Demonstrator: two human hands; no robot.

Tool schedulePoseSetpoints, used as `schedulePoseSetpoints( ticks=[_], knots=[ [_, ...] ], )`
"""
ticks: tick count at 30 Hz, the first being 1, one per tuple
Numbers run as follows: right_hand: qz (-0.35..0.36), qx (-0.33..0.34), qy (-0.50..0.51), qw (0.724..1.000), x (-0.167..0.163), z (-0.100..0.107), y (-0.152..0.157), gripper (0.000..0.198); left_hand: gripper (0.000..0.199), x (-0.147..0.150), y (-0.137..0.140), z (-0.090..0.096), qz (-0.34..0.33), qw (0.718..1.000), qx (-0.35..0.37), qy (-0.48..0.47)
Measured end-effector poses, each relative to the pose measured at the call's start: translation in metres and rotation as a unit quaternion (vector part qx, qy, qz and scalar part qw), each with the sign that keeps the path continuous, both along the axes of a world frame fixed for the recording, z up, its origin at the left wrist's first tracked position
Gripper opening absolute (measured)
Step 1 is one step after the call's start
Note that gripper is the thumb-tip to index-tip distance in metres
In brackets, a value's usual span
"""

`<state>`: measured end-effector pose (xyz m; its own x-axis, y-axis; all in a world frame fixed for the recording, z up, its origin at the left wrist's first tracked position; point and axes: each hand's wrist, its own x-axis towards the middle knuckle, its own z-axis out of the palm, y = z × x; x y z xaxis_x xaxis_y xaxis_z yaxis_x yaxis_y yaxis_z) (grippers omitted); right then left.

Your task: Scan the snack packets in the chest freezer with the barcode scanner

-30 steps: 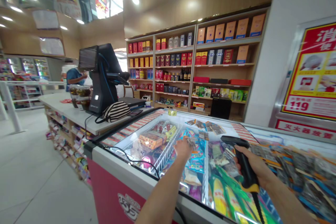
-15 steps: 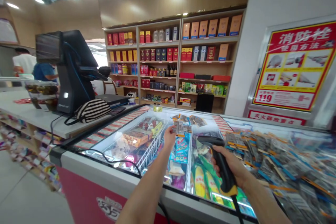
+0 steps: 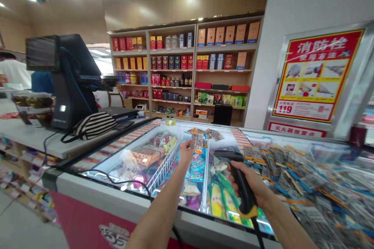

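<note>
My right hand (image 3: 248,183) is wrapped round the grip of a black and yellow barcode scanner (image 3: 244,188), its head pointing left. My left hand (image 3: 186,151) reaches over the freezer glass, its fingers closed on the edge of a small clear snack packet (image 3: 198,142) with an orange strip. Just beyond it, a few similar packets (image 3: 214,135) lie on the glass. To the right of the scanner spreads a large heap of the same kind of packets (image 3: 292,179), with blue and orange strips.
The chest freezer (image 3: 117,198) holds wire baskets and bagged frozen goods under its glass. At left, a counter carries a checkout terminal (image 3: 64,85), a striped pouch (image 3: 96,125) and stacked food tubs (image 3: 33,105). Black cables cross the freezer edge. Shelves of boxes (image 3: 187,62) stand behind.
The camera view has swung a little to the right, so the surroundings sit further left. Both hands keep their holds on the packet and the scanner, with little movement relative to the freezer.
</note>
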<state>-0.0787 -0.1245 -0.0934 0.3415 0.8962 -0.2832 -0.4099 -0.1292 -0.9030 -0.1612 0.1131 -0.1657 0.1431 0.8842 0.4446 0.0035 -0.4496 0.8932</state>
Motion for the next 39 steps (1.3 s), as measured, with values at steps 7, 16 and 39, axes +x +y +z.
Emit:
schedulePoseSetpoints(
  ticks=[7, 16, 39],
  knots=[
    [0.0, 0.004, 0.015, 1.0, 0.016, 0.001, -0.006, 0.023, 0.043, 0.014, -0.012, 0.002, -0.013, 1.0, -0.024, -0.012],
    [0.009, -0.012, 0.022, 1.0, 0.003, 0.007, -0.012, 0.02, 0.04, 0.022, -0.015, 0.005, -0.013, 0.999, -0.03, -0.008],
    [0.015, -0.005, 0.019, 1.0, 0.009, 0.002, 0.011, 0.021, 0.042, 0.015, -0.008, -0.01, -0.06, 0.986, -0.107, -0.109]
  ],
)
